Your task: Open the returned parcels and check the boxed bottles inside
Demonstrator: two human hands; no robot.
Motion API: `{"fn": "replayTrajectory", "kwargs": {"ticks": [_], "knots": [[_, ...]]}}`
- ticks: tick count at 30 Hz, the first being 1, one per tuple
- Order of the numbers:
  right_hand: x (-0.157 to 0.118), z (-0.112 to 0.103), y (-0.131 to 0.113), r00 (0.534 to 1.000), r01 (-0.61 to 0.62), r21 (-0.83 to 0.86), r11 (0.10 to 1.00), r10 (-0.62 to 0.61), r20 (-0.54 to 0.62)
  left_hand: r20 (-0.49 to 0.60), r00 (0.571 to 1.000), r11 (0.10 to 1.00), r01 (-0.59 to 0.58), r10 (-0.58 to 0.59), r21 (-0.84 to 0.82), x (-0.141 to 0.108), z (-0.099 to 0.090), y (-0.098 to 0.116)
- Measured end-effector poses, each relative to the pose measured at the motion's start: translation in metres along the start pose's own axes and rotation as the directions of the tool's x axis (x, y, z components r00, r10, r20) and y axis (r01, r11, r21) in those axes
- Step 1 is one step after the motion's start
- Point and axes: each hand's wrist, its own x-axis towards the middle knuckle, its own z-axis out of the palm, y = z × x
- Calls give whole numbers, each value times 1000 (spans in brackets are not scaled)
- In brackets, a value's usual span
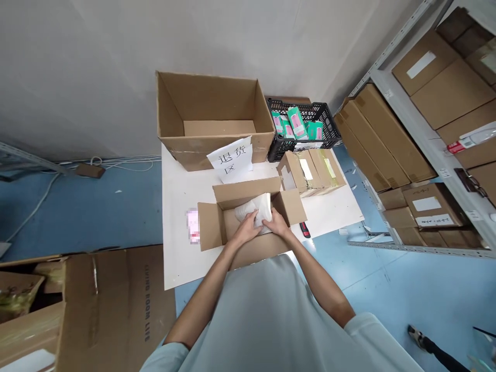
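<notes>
Both of my hands are inside an open cardboard box [211,227] with its flaps folded out. They grip a white, soft-looking wrapped package [251,206]; what it contains is hidden. My left hand [247,228] has its fingers closed on the lower left part. At the right end, my right hand [276,223] grips the same package. Left of the box lies a blurred pink-and-white item [192,226] whose kind I cannot make out. A red-and-black box cutter [305,229] lies to the right.
A large open carton [217,147] stands behind, with a handwritten paper sign [232,160] on its front. A black crate [329,124] holds several green-and-pink boxes. Taped cartons [312,173] sit on the white table [182,268]. Shelves stand right; a big carton [116,305] is left.
</notes>
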Motion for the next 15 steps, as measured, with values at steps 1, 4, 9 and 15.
{"fn": "replayTrajectory", "kwargs": {"ticks": [1,4,9,15], "knots": [[-3,-3,-2,1000,30,-1,1000,-30,-8,-2,1000,1000,-7,7,-21,-2,-3,0],[-14,-20,-11,985,172,43,984,-172,4,-51,997,997,-62,61,-35,-9,-25,6],[-34,-74,-47,911,372,239,897,-402,90,-112,966,969,-222,234,111,-12,-90,52],[-52,-131,-87,867,460,212,862,-488,105,106,977,979,-175,185,-101,-15,-149,113]]}}
